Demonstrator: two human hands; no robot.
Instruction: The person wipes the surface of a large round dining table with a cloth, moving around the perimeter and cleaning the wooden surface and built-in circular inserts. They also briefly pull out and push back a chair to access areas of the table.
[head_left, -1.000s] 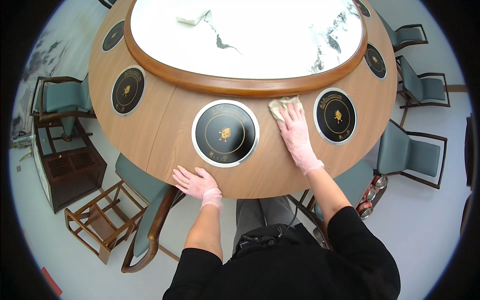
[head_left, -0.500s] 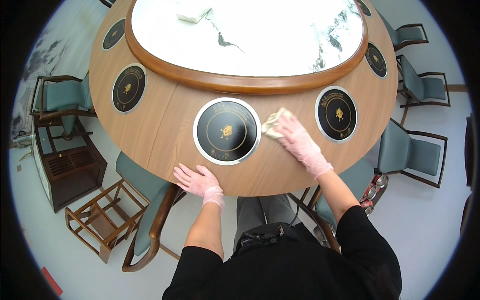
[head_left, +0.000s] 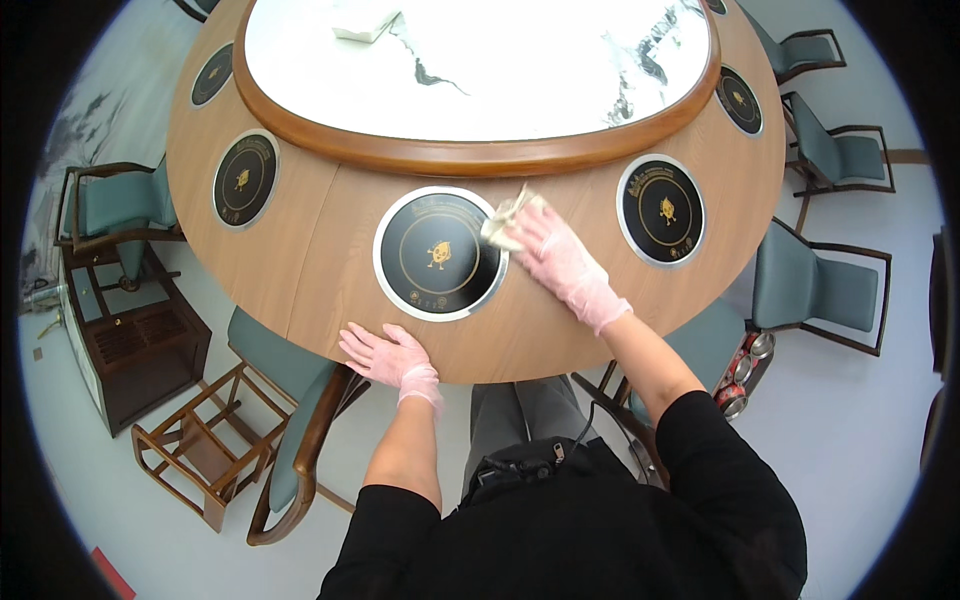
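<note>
In a pink glove, my right hand [head_left: 560, 258] presses a folded, cream-coloured cloth [head_left: 508, 222] down at the upper right rim of a round black induction hob [head_left: 440, 254]. The hob is set into the wooden table [head_left: 330, 270] and has a silver ring and a gold figure in its middle. My left hand [head_left: 385, 355], gloved in pink as well, lies flat on the table's near edge, below and left of that hob. Its fingers are spread, with nothing in them.
A raised white marble-patterned turntable [head_left: 500, 90] with a wooden rim fills the table's middle, bearing a white box [head_left: 364, 20]. More hobs [head_left: 661, 211] ring it. Green chairs [head_left: 815, 285] stand around. A dark wooden cabinet [head_left: 150, 335] is at left; metal pots [head_left: 740, 370] sit low at right.
My right hand has slid the cloth left and slightly up, from beside the hob onto its rim. My left hand stays on the table edge. The whole view has shifted a little.
</note>
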